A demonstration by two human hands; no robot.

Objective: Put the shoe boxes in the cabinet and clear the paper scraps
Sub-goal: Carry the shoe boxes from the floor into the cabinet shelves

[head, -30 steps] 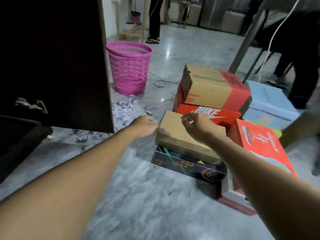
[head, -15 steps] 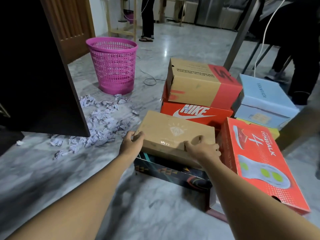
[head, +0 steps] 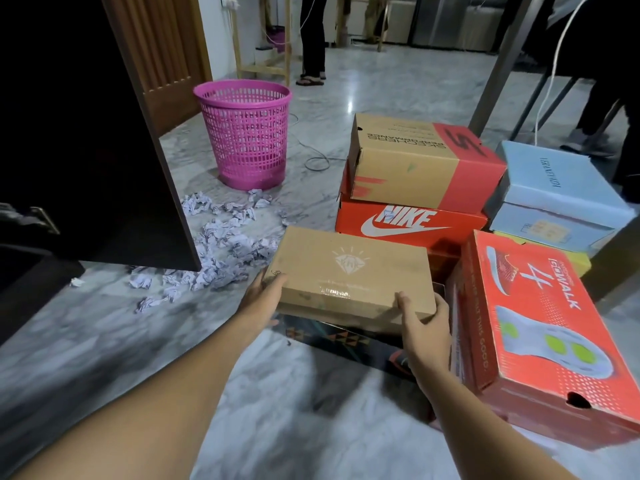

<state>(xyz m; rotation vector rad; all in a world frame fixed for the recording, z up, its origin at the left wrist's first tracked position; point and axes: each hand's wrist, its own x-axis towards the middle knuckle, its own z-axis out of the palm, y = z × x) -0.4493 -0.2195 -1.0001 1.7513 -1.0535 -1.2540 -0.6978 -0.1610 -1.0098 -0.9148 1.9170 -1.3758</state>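
Left hand [head: 265,296] and right hand [head: 425,322] gripping rectangular cardboard box [head: 349,268], crumpled paper scraps [head: 225,249]

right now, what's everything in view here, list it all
dark patterned box: one, black, floor
brown box: one, tan, atop dark patterned box
Nike box: one, orange-red, behind
Skechers box: one, tan and red, on Nike box
GOwalk box: one, red, right
blue boxes: seemingly two, pale, far right
cabinet door: one, dark, left
paper scraps: many, white, floor by cabinet door
basket: one, pink, behind scraps
left hand: grips brown box's left end
right hand: grips its right end
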